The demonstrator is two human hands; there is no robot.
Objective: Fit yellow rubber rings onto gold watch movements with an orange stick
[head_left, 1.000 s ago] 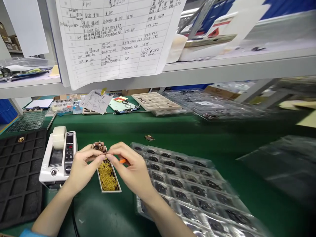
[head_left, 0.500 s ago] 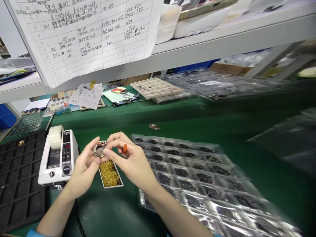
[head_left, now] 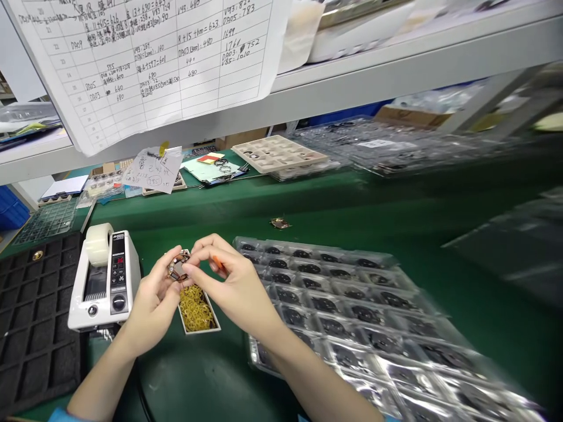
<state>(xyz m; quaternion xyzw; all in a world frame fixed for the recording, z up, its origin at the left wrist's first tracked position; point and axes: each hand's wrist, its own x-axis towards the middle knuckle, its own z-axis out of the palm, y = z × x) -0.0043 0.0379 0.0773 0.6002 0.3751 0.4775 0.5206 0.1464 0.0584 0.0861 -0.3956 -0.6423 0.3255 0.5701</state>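
In my left hand [head_left: 153, 296] is a small round part [head_left: 177, 268] with a metallic rim and dark and grey pieces inside, possibly a watch module. The fingers and thumb grip it by its edge. My right hand [head_left: 226, 278] is closed, with thumb and forefinger pinched together at the part's right side; their tips touch or nearly touch it. A small orange piece [head_left: 217, 262] pokes out among the right fingers; the rest of it is hidden. Just below both hands lies a white box [head_left: 216, 321] of yellow rubber-band-like loops [head_left: 196, 310].
At left stand a tape dispenser [head_left: 127, 252] and a black compartment tray [head_left: 39, 328]. Clear plastic trays [head_left: 352, 299] of dark round parts spread across the right. A small metallic piece [head_left: 280, 223] lies on the green mat. Overhead, a shelf edge [head_left: 373, 76] carries a handwritten sheet [head_left: 176, 105].
The round part has tilted slightly and moved a little to the right in my left hand. The orange piece has shifted left and turned among my right fingers.
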